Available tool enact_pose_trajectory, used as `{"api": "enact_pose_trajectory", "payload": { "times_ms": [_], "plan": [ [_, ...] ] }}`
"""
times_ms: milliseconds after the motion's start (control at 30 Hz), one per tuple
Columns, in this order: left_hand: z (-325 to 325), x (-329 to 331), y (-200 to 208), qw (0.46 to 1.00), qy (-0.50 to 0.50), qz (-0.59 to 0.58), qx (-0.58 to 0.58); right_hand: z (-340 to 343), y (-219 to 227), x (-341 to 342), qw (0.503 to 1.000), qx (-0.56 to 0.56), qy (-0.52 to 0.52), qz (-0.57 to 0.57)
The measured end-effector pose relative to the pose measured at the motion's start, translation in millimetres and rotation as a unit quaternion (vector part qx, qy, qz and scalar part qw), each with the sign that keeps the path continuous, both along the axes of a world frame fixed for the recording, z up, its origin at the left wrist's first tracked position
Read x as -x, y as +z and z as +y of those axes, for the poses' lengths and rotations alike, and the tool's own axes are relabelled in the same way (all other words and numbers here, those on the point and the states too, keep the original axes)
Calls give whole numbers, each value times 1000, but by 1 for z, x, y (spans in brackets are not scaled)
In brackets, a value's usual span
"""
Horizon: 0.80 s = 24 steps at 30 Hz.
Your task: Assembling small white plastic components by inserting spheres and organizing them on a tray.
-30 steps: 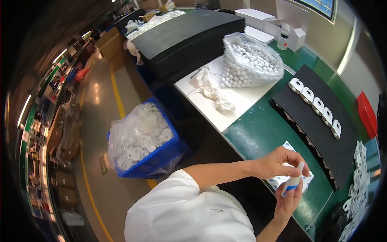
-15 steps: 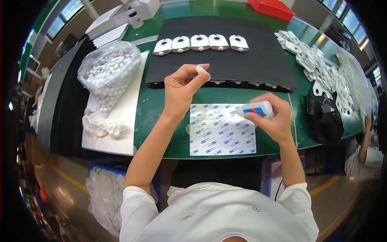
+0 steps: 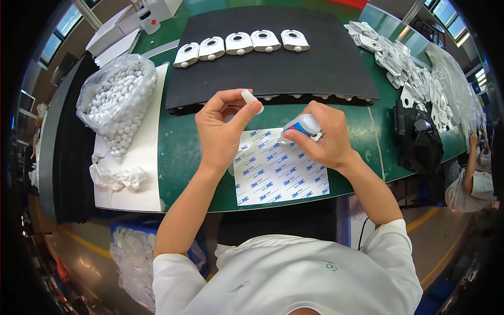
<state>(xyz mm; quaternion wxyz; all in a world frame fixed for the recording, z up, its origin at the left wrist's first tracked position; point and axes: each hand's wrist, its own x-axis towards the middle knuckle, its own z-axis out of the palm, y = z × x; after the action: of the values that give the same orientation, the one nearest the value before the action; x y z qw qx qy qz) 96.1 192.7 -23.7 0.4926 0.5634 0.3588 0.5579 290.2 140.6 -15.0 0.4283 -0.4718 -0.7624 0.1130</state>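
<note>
Between the thumb and forefinger of my left hand point(image 3: 220, 126) is a small white tapered cap point(image 3: 249, 97), tilted. My right hand point(image 3: 331, 131) is closed round a small white squeeze bottle point(image 3: 304, 125) with a blue and red label. The bottle leans with its nozzle down and to the left, over a white sheet printed in blue point(image 3: 281, 176); whether the tip touches the sheet I cannot tell. Beyond both hands, a row of several white plastic parts point(image 3: 239, 43), each with a round hole and a small white ball at its near edge, lies on a black foam board point(image 3: 252, 73).
A clear bag of white balls point(image 3: 118, 94) sits on a white board point(image 3: 144, 173) at left, near crumpled tissue point(image 3: 118, 177). Loose white parts point(image 3: 388, 58) are heaped at right, beside a black bag point(image 3: 422, 142). A white bottle point(image 3: 149, 23) stands at the far left of the green table point(image 3: 181, 157).
My right hand has moved left, nearer my left hand, and the bottle's nozzle has tipped downward. The cap in my left hand has turned and shows more of its length. The view has shifted slightly.
</note>
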Motion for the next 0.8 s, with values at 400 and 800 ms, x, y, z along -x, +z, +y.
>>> {"api": "enact_pose_trajectory", "payload": {
  "times_ms": [400, 800],
  "plan": [
    [-1, 0, -1, 999, -4, 25, -23, 0, -1, -1, 999, -40, 17, 3],
    [0, -2, -1, 1000, -19, -6, -4, 1, -3, -5, 999, 4, 14, 45]
  ]
}}
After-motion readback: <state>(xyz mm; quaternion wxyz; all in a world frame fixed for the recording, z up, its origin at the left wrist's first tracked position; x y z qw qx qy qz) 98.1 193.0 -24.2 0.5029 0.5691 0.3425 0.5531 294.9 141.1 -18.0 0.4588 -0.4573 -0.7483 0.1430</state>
